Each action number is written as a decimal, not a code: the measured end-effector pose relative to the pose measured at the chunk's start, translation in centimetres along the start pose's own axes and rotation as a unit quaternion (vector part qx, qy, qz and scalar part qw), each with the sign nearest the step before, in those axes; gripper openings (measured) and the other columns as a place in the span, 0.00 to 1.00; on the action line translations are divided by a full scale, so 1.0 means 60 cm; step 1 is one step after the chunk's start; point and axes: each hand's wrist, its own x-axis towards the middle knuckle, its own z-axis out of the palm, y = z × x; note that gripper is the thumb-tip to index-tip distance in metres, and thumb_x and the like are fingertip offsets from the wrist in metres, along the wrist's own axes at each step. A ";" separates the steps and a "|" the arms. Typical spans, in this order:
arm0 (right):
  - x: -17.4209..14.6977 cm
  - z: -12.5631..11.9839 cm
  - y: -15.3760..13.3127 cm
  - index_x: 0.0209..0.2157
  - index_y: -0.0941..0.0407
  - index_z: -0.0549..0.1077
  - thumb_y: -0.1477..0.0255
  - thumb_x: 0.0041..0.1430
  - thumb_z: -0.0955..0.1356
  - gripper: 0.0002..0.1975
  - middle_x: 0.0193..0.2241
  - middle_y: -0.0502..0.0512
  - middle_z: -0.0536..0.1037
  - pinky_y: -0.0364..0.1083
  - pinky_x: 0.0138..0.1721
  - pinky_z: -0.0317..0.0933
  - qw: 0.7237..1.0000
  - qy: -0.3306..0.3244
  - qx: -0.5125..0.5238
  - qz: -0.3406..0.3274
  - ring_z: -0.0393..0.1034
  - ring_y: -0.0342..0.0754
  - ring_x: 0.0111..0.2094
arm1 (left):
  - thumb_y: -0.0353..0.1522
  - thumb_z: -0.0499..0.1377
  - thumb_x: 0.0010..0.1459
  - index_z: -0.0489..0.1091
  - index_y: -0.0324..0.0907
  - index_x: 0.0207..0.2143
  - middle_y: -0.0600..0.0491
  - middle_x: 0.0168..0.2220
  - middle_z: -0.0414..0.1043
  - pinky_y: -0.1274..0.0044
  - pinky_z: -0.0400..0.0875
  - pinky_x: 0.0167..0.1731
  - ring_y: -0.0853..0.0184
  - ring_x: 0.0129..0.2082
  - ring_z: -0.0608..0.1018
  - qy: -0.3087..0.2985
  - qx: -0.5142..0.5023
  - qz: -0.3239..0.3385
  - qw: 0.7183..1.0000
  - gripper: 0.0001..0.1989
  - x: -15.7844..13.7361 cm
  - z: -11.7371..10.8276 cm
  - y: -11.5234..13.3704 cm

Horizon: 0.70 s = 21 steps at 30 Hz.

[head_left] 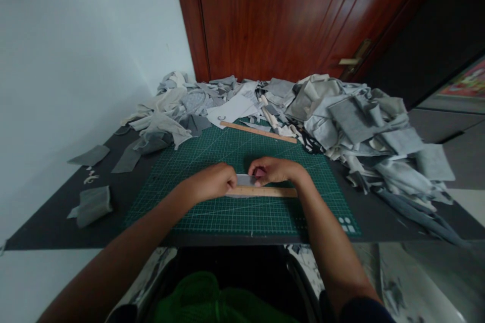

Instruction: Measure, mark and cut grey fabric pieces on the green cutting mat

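Left hand [216, 180]: fingers curled at left end of near wooden ruler [273, 192]; hold cannot be confirmed.
Right hand [276, 169]: fingers partly curled beside grey strip [244, 180]; hold cannot be confirmed.
Strip position: between hands, along ruler's far edge, over green cutting mat [212, 219].

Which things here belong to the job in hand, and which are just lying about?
Apparently in use:
pale gray strip
near wooden ruler
dark red item, unidentifiable, in the right hand
green cutting mat

Apparently lying about:
far wooden ruler
right cloth heap
left cloth heap
folded gray cloth
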 end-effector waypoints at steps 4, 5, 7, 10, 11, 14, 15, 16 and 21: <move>-0.002 0.005 -0.012 0.36 0.57 0.77 0.75 0.42 0.80 0.18 0.27 0.43 0.69 0.40 0.29 0.55 0.999 0.010 -0.048 0.022 0.62 0.43 0.29 | 0.19 0.67 0.46 0.76 0.41 0.24 0.59 0.25 0.76 0.79 0.59 0.27 0.69 0.26 0.75 -0.080 0.011 0.001 0.997 0.09 0.038 -0.030 0.002; -0.002 0.006 -0.014 0.35 0.57 0.77 0.76 0.42 0.80 0.17 0.27 0.43 0.69 0.40 0.29 0.55 0.998 0.009 -0.050 0.025 0.62 0.43 0.29 | 0.20 0.68 0.45 0.76 0.41 0.24 0.60 0.24 0.75 0.79 0.58 0.26 0.70 0.26 0.74 -0.094 0.016 0.001 0.995 0.09 0.045 -0.035 0.001; -0.003 0.008 -0.015 0.36 0.57 0.76 0.76 0.43 0.79 0.16 0.27 0.43 0.69 0.40 0.29 0.56 0.999 0.002 -0.048 0.020 0.62 0.43 0.29 | 0.21 0.69 0.46 0.75 0.42 0.25 0.60 0.25 0.75 0.79 0.56 0.25 0.70 0.26 0.73 -0.123 0.033 -0.003 0.992 0.09 0.054 -0.040 0.000; -0.004 0.009 -0.009 0.37 0.57 0.77 0.75 0.51 0.76 0.11 0.28 0.46 0.72 0.41 0.30 0.57 0.999 -0.003 -0.043 -0.002 0.64 0.44 0.30 | 0.23 0.69 0.50 0.76 0.44 0.30 0.60 0.29 0.76 0.78 0.55 0.26 0.70 0.29 0.74 -0.150 0.053 -0.017 0.987 0.08 0.052 -0.044 -0.002; -0.005 0.010 -0.006 0.38 0.57 0.77 0.76 0.53 0.74 0.09 0.29 0.47 0.73 0.41 0.31 0.58 0.999 -0.001 -0.038 -0.009 0.65 0.44 0.31 | 0.24 0.69 0.51 0.76 0.44 0.31 0.60 0.31 0.76 0.78 0.55 0.26 0.70 0.30 0.74 -0.150 0.054 -0.018 0.987 0.08 0.050 -0.044 -0.003; -0.009 0.012 0.004 0.39 0.57 0.78 0.81 0.56 0.68 0.11 0.32 0.49 0.77 0.41 0.34 0.61 1.000 0.007 -0.016 -0.020 0.69 0.44 0.32 | 0.25 0.68 0.52 0.76 0.45 0.33 0.60 0.32 0.75 0.78 0.56 0.28 0.70 0.32 0.74 -0.144 0.044 0.000 0.989 0.07 0.042 -0.041 -0.008; -0.011 0.013 0.006 0.39 0.57 0.78 0.82 0.56 0.66 0.12 0.31 0.50 0.77 0.42 0.33 0.62 1.000 0.008 -0.008 -0.019 0.70 0.44 0.32 | 0.26 0.68 0.52 0.76 0.44 0.33 0.60 0.32 0.74 0.78 0.56 0.28 0.70 0.32 0.73 -0.140 0.039 0.009 0.989 0.07 0.041 -0.040 -0.011; -0.012 0.013 0.008 0.39 0.57 0.77 0.83 0.57 0.65 0.13 0.30 0.50 0.77 0.42 0.33 0.62 1.000 0.011 0.002 -0.016 0.71 0.44 0.31 | 0.26 0.69 0.52 0.76 0.44 0.33 0.60 0.31 0.74 0.78 0.56 0.28 0.70 0.32 0.73 -0.139 0.032 0.017 0.990 0.07 0.040 -0.039 -0.014; -0.010 0.027 -0.006 0.43 0.57 0.75 0.76 0.60 0.68 0.09 0.28 0.48 0.78 0.43 0.30 0.65 0.990 0.101 0.094 -0.018 0.74 0.45 0.28 | 0.27 0.69 0.52 0.76 0.43 0.32 0.61 0.29 0.72 0.78 0.57 0.28 0.70 0.30 0.72 -0.151 -0.003 0.025 0.988 0.06 0.044 -0.034 -0.026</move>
